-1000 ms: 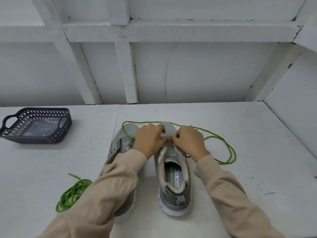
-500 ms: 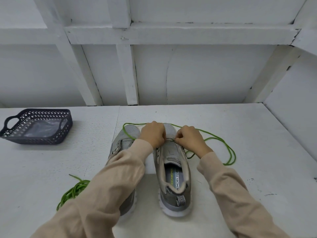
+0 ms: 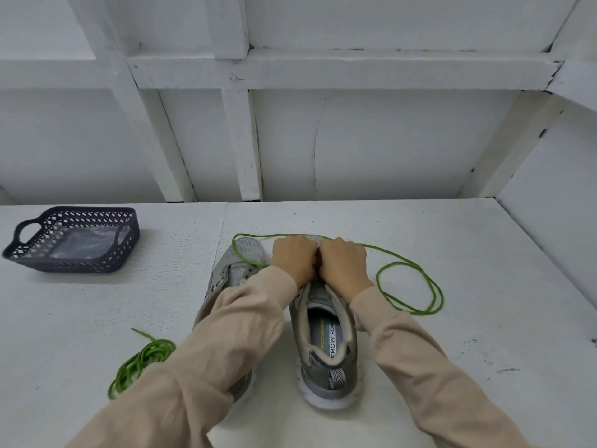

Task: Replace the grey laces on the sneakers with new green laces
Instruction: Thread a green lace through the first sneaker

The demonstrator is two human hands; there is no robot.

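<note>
Two grey sneakers stand side by side with their toes pointing away. My left hand (image 3: 293, 259) and my right hand (image 3: 344, 262) sit knuckle to knuckle over the front of the right sneaker (image 3: 326, 337), fingers curled down onto its eyelets; the fingertips are hidden. A green lace (image 3: 410, 287) runs out from under both hands, looping right across the table and left over the toe of the left sneaker (image 3: 234, 273). My left sleeve covers most of the left sneaker. A second green lace (image 3: 142, 360) lies bundled at the lower left.
A dark perforated basket (image 3: 72, 239) holding clear plastic stands at the far left of the white table (image 3: 452, 240). White walls with beams close the back and right side.
Both hands have moved forward toward the toe of the right sneaker and drawn together. The lace loop on the right has shifted and rounded out.
</note>
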